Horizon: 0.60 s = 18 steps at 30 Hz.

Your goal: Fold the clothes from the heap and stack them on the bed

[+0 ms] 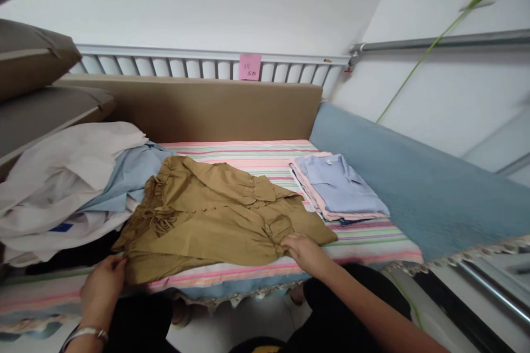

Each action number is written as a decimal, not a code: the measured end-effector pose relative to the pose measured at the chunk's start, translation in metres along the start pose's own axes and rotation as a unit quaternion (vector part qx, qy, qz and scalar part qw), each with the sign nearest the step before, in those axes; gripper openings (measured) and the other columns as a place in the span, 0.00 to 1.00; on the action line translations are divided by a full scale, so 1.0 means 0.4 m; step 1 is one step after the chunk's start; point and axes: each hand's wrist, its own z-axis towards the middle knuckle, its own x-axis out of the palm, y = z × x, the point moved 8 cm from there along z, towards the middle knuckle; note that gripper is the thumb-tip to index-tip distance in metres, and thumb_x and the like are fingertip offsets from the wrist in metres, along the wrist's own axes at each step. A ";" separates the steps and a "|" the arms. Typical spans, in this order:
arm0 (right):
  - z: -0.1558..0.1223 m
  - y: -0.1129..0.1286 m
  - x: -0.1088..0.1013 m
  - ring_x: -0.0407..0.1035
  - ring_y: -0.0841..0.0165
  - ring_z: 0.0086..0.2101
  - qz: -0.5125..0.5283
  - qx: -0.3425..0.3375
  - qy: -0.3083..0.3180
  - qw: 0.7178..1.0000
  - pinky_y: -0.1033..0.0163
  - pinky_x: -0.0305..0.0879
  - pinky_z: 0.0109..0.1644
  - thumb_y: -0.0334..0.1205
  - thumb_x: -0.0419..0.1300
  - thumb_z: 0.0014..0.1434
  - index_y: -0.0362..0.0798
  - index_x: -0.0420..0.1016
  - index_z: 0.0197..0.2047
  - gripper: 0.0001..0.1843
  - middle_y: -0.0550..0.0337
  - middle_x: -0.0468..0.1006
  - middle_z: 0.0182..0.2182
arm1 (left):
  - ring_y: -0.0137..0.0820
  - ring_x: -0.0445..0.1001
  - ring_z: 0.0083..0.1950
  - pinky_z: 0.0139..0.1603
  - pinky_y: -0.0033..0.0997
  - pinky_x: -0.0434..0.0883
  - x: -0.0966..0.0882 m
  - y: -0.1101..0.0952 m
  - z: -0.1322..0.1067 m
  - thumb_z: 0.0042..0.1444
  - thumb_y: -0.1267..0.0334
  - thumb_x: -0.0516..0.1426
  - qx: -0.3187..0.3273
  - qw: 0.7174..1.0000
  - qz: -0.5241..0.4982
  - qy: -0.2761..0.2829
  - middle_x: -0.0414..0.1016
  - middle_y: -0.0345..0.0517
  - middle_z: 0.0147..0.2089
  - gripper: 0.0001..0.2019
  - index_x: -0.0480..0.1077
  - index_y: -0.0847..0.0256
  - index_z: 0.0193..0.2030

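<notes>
A mustard-brown blouse [223,204] lies spread on a striped cloth [244,151], its gathered tie end toward the left and its buttons along the middle. At the near left corner, my left hand [103,284] pinches the edge of the fabric. My right hand [304,251] has its fingers closed on the near side of the blouse, by a gathered cuff. To the right is a stack of folded clothes [339,185], topped by a light blue shirt. Loose white clothes [62,171] and a pale blue garment [128,174] are heaped on the left.
Behind the cloth stands a brown padded board [207,107], with a white radiator [165,66] bearing a pink note [249,67]. Blue padding [414,182] borders the right side. Grey-brown cushions [37,113] pile up at the left. A green cord [430,47] crosses the right wall.
</notes>
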 end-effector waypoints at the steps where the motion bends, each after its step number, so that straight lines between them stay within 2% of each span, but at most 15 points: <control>1: -0.005 -0.010 0.002 0.71 0.63 0.40 0.014 0.013 0.025 1.000 0.60 0.64 0.47 0.33 0.52 0.53 0.52 0.78 0.37 0.14 0.57 0.79 0.37 | 0.43 0.74 0.35 0.31 0.35 0.65 -0.001 0.001 0.000 0.54 0.53 0.46 -0.004 1.000 0.004 0.000 0.77 0.53 0.36 0.17 0.69 0.57 0.41; 3: 0.001 -0.026 -0.026 0.71 0.63 0.40 0.059 0.036 0.035 0.997 0.62 0.64 0.46 0.38 0.54 0.54 0.52 0.78 0.38 0.12 0.59 0.79 0.38 | 0.43 0.74 0.36 0.32 0.35 0.66 -0.023 -0.007 -0.007 0.53 0.56 0.46 0.006 0.999 0.013 -0.038 0.76 0.54 0.38 0.17 0.69 0.58 0.43; 5: 0.023 -0.048 -0.082 0.71 0.64 0.40 0.082 0.067 -0.011 0.994 0.62 0.64 0.45 0.42 0.52 0.58 0.52 0.78 0.39 0.14 0.59 0.80 0.38 | 0.43 0.73 0.38 0.35 0.35 0.67 -0.065 -0.023 -0.023 0.53 0.59 0.45 0.029 0.992 0.022 -0.118 0.76 0.55 0.39 0.17 0.68 0.59 0.43; 7: 0.052 -0.073 -0.130 0.71 0.64 0.41 0.040 0.098 -0.064 0.992 0.62 0.63 0.46 0.42 0.49 0.60 0.50 0.77 0.41 0.16 0.57 0.79 0.39 | 0.43 0.73 0.40 0.39 0.37 0.68 -0.101 -0.051 -0.044 0.54 0.59 0.42 0.067 0.979 0.025 -0.193 0.75 0.54 0.39 0.17 0.68 0.59 0.42; 9: 0.086 -0.090 -0.139 0.70 0.64 0.44 -0.029 0.111 -0.073 0.991 0.62 0.62 0.48 0.40 0.53 0.58 0.49 0.76 0.45 0.15 0.56 0.78 0.43 | 0.43 0.72 0.43 0.45 0.39 0.68 -0.115 -0.095 -0.062 0.55 0.58 0.41 0.125 0.967 0.010 -0.220 0.75 0.53 0.40 0.17 0.68 0.58 0.41; 11: 0.121 -0.102 -0.116 0.69 0.63 0.47 -0.072 0.109 -0.048 0.990 0.62 0.61 0.50 0.38 0.59 0.53 0.50 0.74 0.48 0.18 0.55 0.77 0.46 | 0.41 0.72 0.46 0.50 0.38 0.66 -0.110 -0.152 -0.078 0.56 0.55 0.43 0.190 0.960 -0.009 -0.205 0.75 0.54 0.43 0.18 0.68 0.60 0.42; 14: 0.162 -0.110 -0.073 0.67 0.58 0.49 -0.099 0.106 -0.020 0.989 0.58 0.60 0.52 0.36 0.66 0.44 0.51 0.74 0.49 0.26 0.52 0.76 0.47 | 0.40 0.70 0.50 0.54 0.36 0.62 -0.086 -0.247 -0.099 0.56 0.53 0.47 0.262 0.955 -0.004 -0.141 0.74 0.54 0.47 0.19 0.68 0.62 0.46; 16: 0.181 -0.114 -0.055 0.68 0.55 0.47 -0.120 0.110 -0.003 0.987 0.56 0.60 0.49 0.35 0.68 0.41 0.50 0.76 0.44 0.23 0.50 0.78 0.42 | 0.42 0.68 0.52 0.54 0.38 0.61 -0.067 -0.301 -0.108 0.55 0.52 0.50 0.279 0.956 0.017 -0.085 0.74 0.53 0.49 0.19 0.68 0.61 0.48; 18: 0.194 -0.116 -0.046 0.71 0.54 0.41 -0.137 0.111 0.015 0.984 0.56 0.61 0.45 0.35 0.68 0.41 0.49 0.79 0.36 0.15 0.50 0.79 0.35 | 0.44 0.68 0.53 0.52 0.41 0.61 -0.049 -0.345 -0.113 0.53 0.52 0.53 0.283 0.958 0.026 -0.029 0.74 0.51 0.49 0.19 0.70 0.58 0.48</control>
